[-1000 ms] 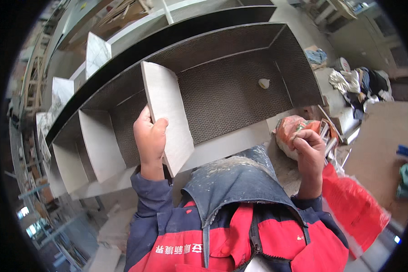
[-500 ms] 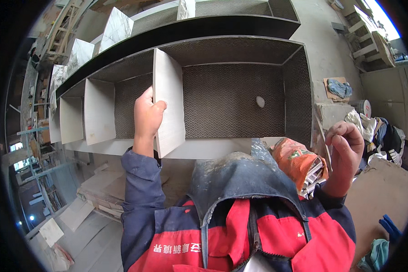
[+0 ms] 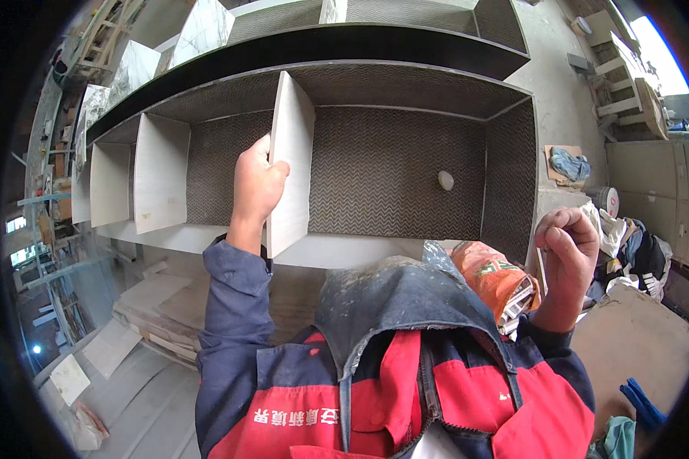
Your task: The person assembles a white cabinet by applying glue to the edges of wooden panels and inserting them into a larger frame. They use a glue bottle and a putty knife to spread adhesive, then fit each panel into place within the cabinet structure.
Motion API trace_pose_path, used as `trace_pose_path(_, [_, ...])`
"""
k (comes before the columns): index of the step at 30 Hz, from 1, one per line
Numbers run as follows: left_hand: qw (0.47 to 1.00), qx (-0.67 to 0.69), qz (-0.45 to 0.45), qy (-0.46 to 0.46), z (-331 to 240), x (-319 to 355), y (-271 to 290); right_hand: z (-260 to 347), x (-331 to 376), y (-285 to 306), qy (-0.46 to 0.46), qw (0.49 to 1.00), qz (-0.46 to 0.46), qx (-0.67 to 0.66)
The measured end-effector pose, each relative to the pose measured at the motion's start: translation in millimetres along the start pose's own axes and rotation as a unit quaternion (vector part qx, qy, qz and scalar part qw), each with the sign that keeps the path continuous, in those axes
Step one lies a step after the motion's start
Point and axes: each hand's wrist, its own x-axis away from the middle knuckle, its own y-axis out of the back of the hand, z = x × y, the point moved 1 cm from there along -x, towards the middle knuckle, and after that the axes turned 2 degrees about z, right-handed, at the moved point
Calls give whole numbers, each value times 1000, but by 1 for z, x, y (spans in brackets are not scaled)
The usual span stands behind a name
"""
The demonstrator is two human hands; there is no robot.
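A long open box (image 3: 398, 172) with a dark, zigzag-patterned inner face lies in front of me. My left hand (image 3: 257, 187) grips the left edge of a pale divider panel (image 3: 294, 164), thumb on its right face and fingers behind. The panel stands upright across the box, leaning slightly. Out past the box's lower right corner, my right hand (image 3: 570, 252) is raised with its fingers curled in; anything between the fingertips is hidden. A small white lump (image 3: 445, 180) sits in the right compartment.
More pale dividers (image 3: 163, 174) stand at the box's left. A second box with a black side (image 3: 321, 47) and marbled panels lies behind. By my right forearm is an orange sack (image 3: 488, 277). Farther right are a pile of clothes (image 3: 635, 249) and a bucket (image 3: 607, 200).
The view has shifted a little. The held divider sits slightly farther right and more upright, my left hand still on it. My right hand has come slightly left, closer to the box.
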Motion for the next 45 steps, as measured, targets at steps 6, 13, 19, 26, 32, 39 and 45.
trace_pose_path(6, [1000, 22, -7, 1, 3, -2, 2, -3, -4, -4, -7, 1000, 8, 5])
trace_pose_path(13, [999, 34, -6, 2, 4, -4, 1, -4, -7, -4, -13, 1000, 8, 2])
trace_pose_path(19, [1000, 29, -13, 2, 1, -5, -1, -6, -10, -5, -20, 1000, 6, -3])
trace_pose_path(26, [1000, 19, -16, -3, 2, -5, -2, -7, -9, -6, -24, 1000, 7, -7])
trace_pose_path(32, [999, 42, -10, -2, 9, -8, -3, -5, -9, -11, -30, 1000, 5, 3])
trace_pose_path(39, [1000, 23, -17, -2, 10, -10, -4, -1, -14, -19, -43, 999, 14, 23])
trace_pose_path(45, [1000, 13, -8, 3, 9, -11, -4, 16, -24, -34, -38, 996, 49, 59])
